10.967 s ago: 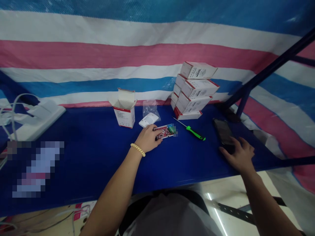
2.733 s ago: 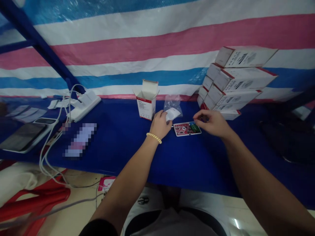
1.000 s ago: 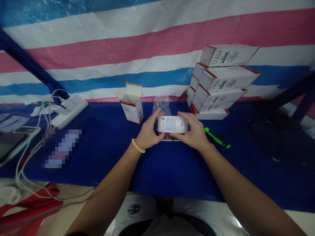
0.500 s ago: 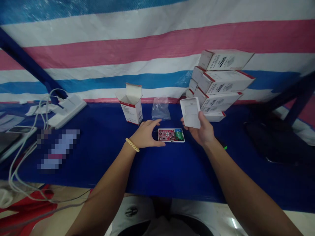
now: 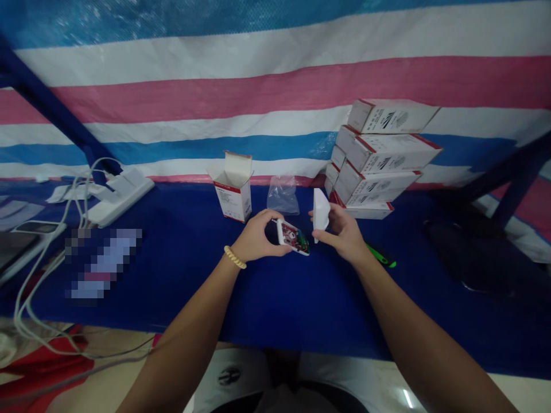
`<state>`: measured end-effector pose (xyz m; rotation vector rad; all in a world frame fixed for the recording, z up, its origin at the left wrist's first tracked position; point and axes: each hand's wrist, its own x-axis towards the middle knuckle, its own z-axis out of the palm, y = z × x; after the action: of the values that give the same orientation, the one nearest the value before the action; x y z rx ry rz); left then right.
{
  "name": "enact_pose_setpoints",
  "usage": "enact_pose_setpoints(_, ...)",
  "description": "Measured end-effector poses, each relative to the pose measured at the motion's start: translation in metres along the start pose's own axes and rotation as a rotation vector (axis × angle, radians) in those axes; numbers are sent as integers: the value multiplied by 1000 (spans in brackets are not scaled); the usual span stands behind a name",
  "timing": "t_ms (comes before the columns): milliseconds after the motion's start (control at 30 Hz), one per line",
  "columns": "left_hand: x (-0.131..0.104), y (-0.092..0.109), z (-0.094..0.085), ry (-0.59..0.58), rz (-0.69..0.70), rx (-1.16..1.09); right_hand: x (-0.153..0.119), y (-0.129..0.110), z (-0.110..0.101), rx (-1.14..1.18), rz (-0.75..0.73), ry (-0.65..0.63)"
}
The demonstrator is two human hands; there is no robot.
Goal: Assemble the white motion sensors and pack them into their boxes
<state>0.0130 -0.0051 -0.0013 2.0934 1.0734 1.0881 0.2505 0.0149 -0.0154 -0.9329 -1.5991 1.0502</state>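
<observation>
My left hand (image 5: 261, 236) grips the left end of a white casing with a red circuit board (image 5: 293, 236) in it. The casing is tilted, its left end higher, with the board facing up. To its right, my right hand (image 5: 343, 230) holds a white plastic cover (image 5: 321, 211) on edge. Cover and casing are apart. Behind my left hand stands an open white and red box (image 5: 233, 195), flaps up. A clear plastic bag (image 5: 283, 195) lies beside that box on the blue table (image 5: 301, 310).
Several white and red boxes (image 5: 387, 154) are stacked at the back right. A green tool (image 5: 381, 255) lies by my right wrist. On the left are a white power strip (image 5: 123, 199), cables (image 5: 26, 321) and a pixelated item (image 5: 105, 264).
My left hand has closed on the casing and tilted it up from the table. My right hand has turned the cover on edge and moved it slightly left and closer.
</observation>
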Motion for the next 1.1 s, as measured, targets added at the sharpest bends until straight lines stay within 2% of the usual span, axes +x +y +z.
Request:
enact_pose_setpoints(133,-1,-1,7,26,-52,-252,-5,-5,5,-41,-43,-122)
enact_pose_setpoints(233,-2,-2,12,45,-62,-352,-7,-8,9,-69,-80,-193)
enact_pose_setpoints(367,-2,-3,15,69,-55,-388,-8,-6,11,-116,-102,-264)
enact_pose_setpoints(533,0,-3,17,148,-9,-414,-8,-2,12,-113,-80,-292)
enact_pose_setpoints(767,0,-1,19,144,-84,-424,-7,-9,12,-103,-75,-371)
enact_pose_setpoints(933,1,3,18,133,-106,-433,-7,-6,9,-108,-72,-369)
enact_pose_setpoints(1100,1,5,20,191,-101,-445,-8,-4,11,-59,-34,-378)
